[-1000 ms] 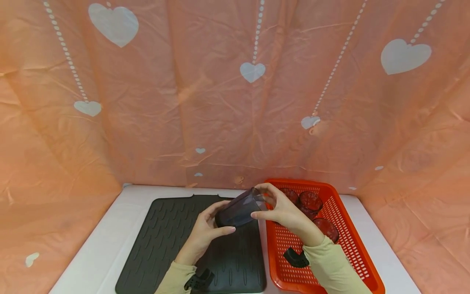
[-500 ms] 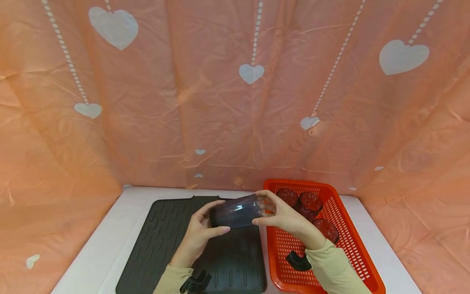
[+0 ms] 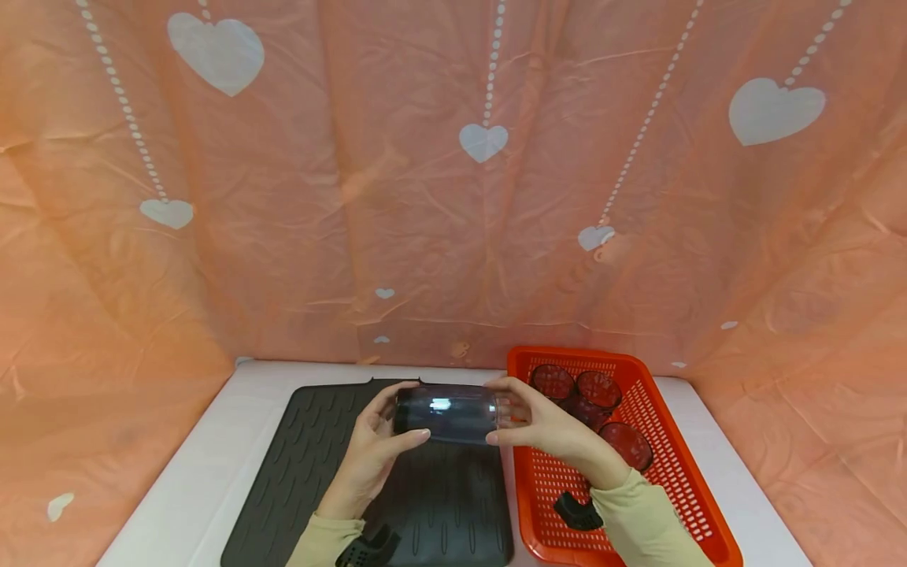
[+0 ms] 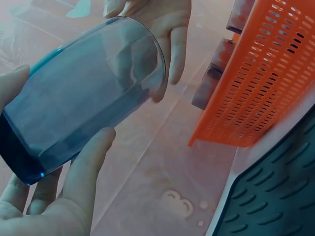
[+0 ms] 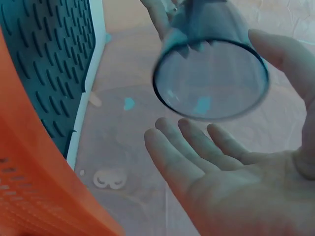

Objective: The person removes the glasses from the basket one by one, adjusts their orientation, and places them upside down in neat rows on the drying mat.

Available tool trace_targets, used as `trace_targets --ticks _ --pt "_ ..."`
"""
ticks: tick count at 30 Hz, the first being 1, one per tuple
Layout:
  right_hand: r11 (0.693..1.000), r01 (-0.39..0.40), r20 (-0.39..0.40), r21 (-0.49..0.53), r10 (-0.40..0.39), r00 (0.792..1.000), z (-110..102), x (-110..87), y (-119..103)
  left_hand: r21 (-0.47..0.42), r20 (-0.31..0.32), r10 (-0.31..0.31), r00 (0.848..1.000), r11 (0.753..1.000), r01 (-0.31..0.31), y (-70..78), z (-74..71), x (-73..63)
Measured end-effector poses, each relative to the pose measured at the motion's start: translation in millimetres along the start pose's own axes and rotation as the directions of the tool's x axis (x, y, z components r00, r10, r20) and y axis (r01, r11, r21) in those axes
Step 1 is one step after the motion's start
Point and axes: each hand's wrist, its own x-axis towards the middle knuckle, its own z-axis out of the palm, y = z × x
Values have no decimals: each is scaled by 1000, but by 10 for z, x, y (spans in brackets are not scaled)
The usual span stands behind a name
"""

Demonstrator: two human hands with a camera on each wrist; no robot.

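A tall, blue-grey tinted drinking glass [image 3: 448,414] lies sideways in the air above the dark ribbed mat [image 3: 453,504], its mouth toward the right. My left hand [image 3: 374,442] grips the base end, thumb in front and fingers behind. In the left wrist view the glass [image 4: 83,93] shows its thick, darker bottom. My right hand [image 3: 542,425] is at the mouth end, thumb and fingers spread on either side of the rim. In the right wrist view the right fingers [image 5: 187,152] are extended just below the rim, with the thumb [image 5: 275,46] beside it.
An orange perforated basket [image 3: 527,520] stands right of the mat, under the right forearm. Several reddish-looking glasses [image 3: 627,445] stand in it toward the back and right side. A white tabletop [image 3: 191,480] borders the mat. Behind hangs an orange-pink curtain [image 3: 425,197] with pale hearts.
The glass has turned from a slant, mouth end higher, to nearly level. The left hand has shifted left with its base; the right hand has come slightly lower.
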Motion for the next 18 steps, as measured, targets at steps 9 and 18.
trace_targets --ticks 9,18 --pt "981 148 72 128 -158 985 -174 -119 30 16 -78 35 996 999 -33 152 -283 -19" --pt "985 121 18 127 -124 992 -325 -269 49 111 -147 20 989 994 -4 247 -520 -62"
